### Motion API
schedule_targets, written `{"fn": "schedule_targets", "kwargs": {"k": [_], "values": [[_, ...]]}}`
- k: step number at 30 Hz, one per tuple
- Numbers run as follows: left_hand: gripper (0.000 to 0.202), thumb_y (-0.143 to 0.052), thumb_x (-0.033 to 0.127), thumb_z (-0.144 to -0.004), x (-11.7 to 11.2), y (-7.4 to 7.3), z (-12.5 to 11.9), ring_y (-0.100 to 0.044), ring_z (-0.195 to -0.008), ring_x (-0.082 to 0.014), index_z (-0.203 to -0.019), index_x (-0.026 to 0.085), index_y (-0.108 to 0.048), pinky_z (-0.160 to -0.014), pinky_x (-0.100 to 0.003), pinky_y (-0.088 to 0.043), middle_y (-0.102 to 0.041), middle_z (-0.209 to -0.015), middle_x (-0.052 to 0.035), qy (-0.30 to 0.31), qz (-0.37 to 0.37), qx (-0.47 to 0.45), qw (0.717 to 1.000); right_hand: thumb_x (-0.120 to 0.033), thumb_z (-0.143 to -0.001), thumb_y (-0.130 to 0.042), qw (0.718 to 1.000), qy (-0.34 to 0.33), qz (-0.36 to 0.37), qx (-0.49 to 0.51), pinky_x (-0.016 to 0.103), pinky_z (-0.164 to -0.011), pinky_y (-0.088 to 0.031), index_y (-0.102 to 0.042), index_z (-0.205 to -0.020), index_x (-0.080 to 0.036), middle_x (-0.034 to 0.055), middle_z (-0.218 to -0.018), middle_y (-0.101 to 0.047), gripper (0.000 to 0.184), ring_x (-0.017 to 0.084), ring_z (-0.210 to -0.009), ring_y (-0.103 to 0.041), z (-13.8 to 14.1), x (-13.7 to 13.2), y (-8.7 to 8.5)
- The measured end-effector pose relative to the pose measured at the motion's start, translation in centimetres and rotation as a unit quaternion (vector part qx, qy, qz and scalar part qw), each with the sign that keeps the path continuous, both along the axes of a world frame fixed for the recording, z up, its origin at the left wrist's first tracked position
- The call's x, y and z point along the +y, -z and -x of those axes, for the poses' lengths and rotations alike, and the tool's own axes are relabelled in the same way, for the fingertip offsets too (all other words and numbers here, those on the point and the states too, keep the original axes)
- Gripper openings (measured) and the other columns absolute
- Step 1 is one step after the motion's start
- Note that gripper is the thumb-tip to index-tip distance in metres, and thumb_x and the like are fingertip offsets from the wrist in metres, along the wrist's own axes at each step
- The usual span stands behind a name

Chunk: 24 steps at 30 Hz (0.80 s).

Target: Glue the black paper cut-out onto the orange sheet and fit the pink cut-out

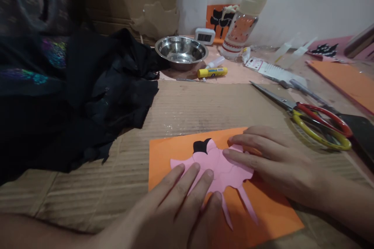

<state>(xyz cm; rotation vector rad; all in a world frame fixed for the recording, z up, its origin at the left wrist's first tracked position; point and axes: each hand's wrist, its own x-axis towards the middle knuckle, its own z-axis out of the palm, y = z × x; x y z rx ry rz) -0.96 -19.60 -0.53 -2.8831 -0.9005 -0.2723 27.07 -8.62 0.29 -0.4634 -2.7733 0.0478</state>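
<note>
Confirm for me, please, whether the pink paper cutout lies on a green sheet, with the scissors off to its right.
Not quite: the sheet is orange, not green, as the head view shows. The pink paper cutout does lie on it, with the scissors off to its right.

Open cardboard (204, 103) beyond the orange sheet (269, 208) — black cloth (87, 97) blocking left, scissors (294, 106) right, steel bowl (181, 51) behind

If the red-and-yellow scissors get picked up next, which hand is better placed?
Probably the right hand: it is at the right side of the pink cutout, nearer the scissors. The left hand covers the cutout's lower left and would likely have to reach past the right one.
</note>
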Motion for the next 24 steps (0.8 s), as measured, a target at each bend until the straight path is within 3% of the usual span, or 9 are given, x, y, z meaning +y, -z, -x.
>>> {"fn": "schedule_targets", "kwargs": {"k": [6,15,24], "values": [[0.043,-0.037,0.015,-0.101,-0.06,-0.03,-0.22,-0.063,-0.128,-0.0267,-0.141,0.014,-0.053,-0.107,-0.042,-0.049,-0.064,-0.142,-0.0126,0.004,0.009,-0.003,1.000,-0.024,-0.102,-0.051,1.000,0.000,-0.008,0.010,0.042,-0.087,-0.054,-0.064,-0.126,-0.019,0.0145,-0.115,-0.072,0.028,0.028,-0.104,-0.064,0.20,-0.17,-0.06],[0.041,-0.033,0.022,-0.104,-0.05,0.34,-0.29,-0.064,-0.124,-0.0262,-0.139,0.017,-0.054,-0.105,-0.044,-0.045,-0.067,-0.137,-0.0081,-0.017,-0.072,0.018,0.997,-0.020,-0.103,-0.050,1.000,-0.010,-0.008,0.006,0.043,-0.088,-0.053,-0.066,-0.121,-0.014,0.0165,-0.114,-0.071,0.025,0.028,-0.104,-0.063,0.31,0.01,-0.05],[0.039,-0.037,0.028,-0.106,-0.54,0.24,-0.28,-0.061,-0.128,-0.0254,-0.142,0.019,-0.049,-0.108,-0.044,-0.040,-0.064,-0.142,-0.0041,-0.037,-0.054,0.037,0.997,-0.018,-0.100,-0.054,1.000,-0.016,-0.003,0.011,0.042,-0.087,-0.051,-0.066,-0.120,-0.012,0.0162,-0.112,-0.070,0.024,0.028,-0.101,-0.062,0.51,0.09,-0.05]]}}
